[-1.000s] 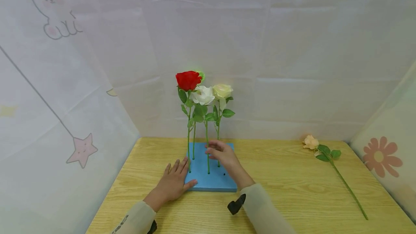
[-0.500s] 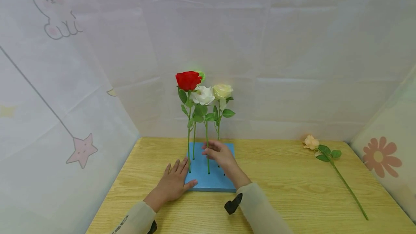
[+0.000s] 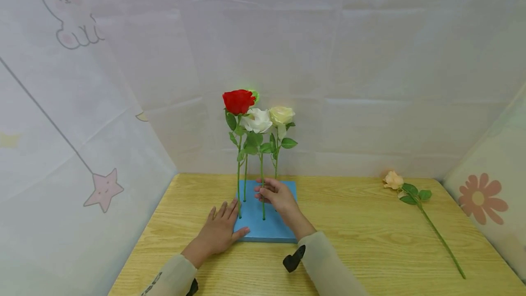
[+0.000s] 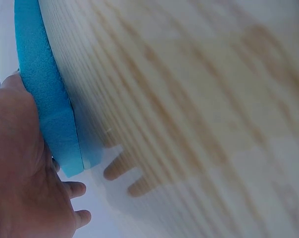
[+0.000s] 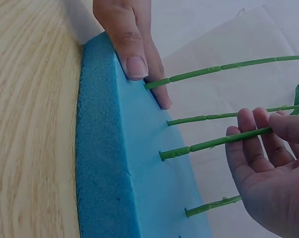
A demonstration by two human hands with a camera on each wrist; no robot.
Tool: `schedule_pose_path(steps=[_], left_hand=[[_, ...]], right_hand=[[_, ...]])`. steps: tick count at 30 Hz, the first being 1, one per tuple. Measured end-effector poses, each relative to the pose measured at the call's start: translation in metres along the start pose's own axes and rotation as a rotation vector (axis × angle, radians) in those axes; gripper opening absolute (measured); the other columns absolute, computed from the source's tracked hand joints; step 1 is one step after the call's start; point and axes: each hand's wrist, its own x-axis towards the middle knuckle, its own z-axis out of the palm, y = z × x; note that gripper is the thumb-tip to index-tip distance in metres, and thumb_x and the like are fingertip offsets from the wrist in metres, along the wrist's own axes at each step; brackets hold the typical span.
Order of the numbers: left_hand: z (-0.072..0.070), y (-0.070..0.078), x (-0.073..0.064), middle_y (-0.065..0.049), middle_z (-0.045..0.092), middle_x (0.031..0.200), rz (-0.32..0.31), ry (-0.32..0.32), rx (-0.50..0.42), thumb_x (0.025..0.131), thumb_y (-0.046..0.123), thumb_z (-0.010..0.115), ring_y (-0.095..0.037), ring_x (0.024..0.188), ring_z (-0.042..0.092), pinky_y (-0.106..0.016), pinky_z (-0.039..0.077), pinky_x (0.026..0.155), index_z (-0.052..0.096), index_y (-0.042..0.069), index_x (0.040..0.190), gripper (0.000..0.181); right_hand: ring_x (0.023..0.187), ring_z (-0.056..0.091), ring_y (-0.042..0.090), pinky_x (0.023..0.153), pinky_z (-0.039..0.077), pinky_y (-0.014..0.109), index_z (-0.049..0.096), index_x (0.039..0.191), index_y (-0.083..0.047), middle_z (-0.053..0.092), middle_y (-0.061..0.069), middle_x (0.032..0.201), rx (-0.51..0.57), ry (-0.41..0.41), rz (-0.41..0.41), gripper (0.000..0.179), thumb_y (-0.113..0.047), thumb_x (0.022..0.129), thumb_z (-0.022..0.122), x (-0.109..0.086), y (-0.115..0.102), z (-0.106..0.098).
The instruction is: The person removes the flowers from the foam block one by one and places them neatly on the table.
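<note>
A blue foam block [image 3: 267, 232] lies on the table with several artificial roses standing in it. The red rose [image 3: 239, 102] is at its left, the white rose [image 3: 257, 120] in the middle, the pale yellow rose [image 3: 281, 115] behind right. A green bloom [image 3: 255, 96] is mostly hidden behind the red one. My left hand [image 3: 219, 229] rests on the block's left edge, fingers spread. Thumb and fingers of my right hand [image 3: 281, 198] pinch the white rose's stem [image 5: 209, 144] above the foam, as the right wrist view shows.
A peach rose [image 3: 393, 180] lies on the wooden table [image 3: 361, 241] at the far right, its stem pointing toward the front. Printed white cloth [image 3: 370, 67] walls the table at the back and both sides.
My right hand has shifted slightly left and closed in around the white rose's stem. My left hand and the roses have stayed in place.
</note>
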Motion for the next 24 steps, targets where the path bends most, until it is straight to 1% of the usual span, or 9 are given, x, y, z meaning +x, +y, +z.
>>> schedule_pose_path(steps=[5, 7, 11, 14, 18, 20, 24], left_hand=[[-0.003, 0.002, -0.001, -0.011, 0.013, 0.17, 0.001, 0.004, -0.003, 0.099, 0.073, 0.033, -0.043, 0.152, 0.02, -0.067, 0.017, 0.118, 0.021, 0.006, 0.163, 0.093], [-0.003, 0.002, -0.001, -0.011, 0.014, 0.17, 0.002, 0.004, -0.009, 0.099, 0.073, 0.033, -0.044, 0.152, 0.02, -0.068, 0.017, 0.117, 0.021, 0.006, 0.162, 0.093], [-0.002, 0.001, -0.001, -0.01, 0.012, 0.17, -0.006, -0.008, -0.003, 0.098, 0.076, 0.029, -0.043, 0.152, 0.02, -0.067, 0.016, 0.118, 0.018, 0.008, 0.163, 0.095], [-0.002, 0.002, -0.002, -0.01, 0.012, 0.17, -0.005, -0.004, -0.002, 0.098, 0.076, 0.03, -0.043, 0.152, 0.021, -0.067, 0.017, 0.118, 0.017, 0.008, 0.163, 0.095], [-0.004, 0.003, -0.003, -0.012, 0.014, 0.17, 0.002, 0.007, -0.011, 0.099, 0.073, 0.033, -0.044, 0.152, 0.021, -0.068, 0.017, 0.117, 0.021, 0.006, 0.162, 0.093], [-0.004, 0.003, -0.003, -0.01, 0.012, 0.17, -0.003, -0.004, -0.003, 0.099, 0.073, 0.032, -0.043, 0.152, 0.02, -0.068, 0.016, 0.118, 0.019, 0.007, 0.163, 0.093], [-0.004, 0.003, -0.002, -0.009, 0.009, 0.171, -0.009, -0.014, 0.003, 0.099, 0.075, 0.028, -0.042, 0.153, 0.018, -0.067, 0.015, 0.118, 0.016, 0.009, 0.164, 0.093]], right_hand=[[0.103, 0.072, 0.028, 0.1, 0.05, 0.055, 0.066, 0.132, -0.008, 0.065, 0.028, 0.123, -0.011, 0.01, 0.007, 0.03, -0.009, 0.103, 0.061, 0.0, -0.001, -0.001], [0.102, 0.071, 0.027, 0.1, 0.051, 0.054, 0.066, 0.132, -0.009, 0.066, 0.027, 0.123, -0.015, 0.012, 0.005, 0.03, -0.01, 0.103, 0.061, 0.0, -0.002, -0.002], [0.101, 0.071, 0.026, 0.099, 0.051, 0.054, 0.066, 0.132, -0.01, 0.066, 0.026, 0.121, -0.016, 0.014, -0.006, 0.03, -0.01, 0.103, 0.061, 0.001, -0.006, -0.003], [0.101, 0.071, 0.026, 0.1, 0.051, 0.055, 0.066, 0.134, -0.011, 0.067, 0.024, 0.12, -0.004, 0.012, -0.016, 0.031, -0.01, 0.102, 0.061, -0.001, -0.01, -0.005], [0.101, 0.071, 0.025, 0.099, 0.053, 0.051, 0.064, 0.136, -0.011, 0.069, 0.021, 0.118, 0.002, 0.014, -0.036, 0.033, -0.012, 0.103, 0.061, -0.004, -0.016, -0.005], [0.101, 0.071, 0.025, 0.098, 0.054, 0.049, 0.064, 0.136, -0.011, 0.069, 0.02, 0.118, -0.002, 0.022, -0.046, 0.033, -0.013, 0.103, 0.061, -0.005, -0.02, -0.006], [0.1, 0.071, 0.025, 0.096, 0.055, 0.046, 0.064, 0.136, -0.011, 0.068, 0.022, 0.118, -0.011, 0.042, -0.071, 0.033, -0.013, 0.103, 0.061, -0.009, -0.029, -0.007]])
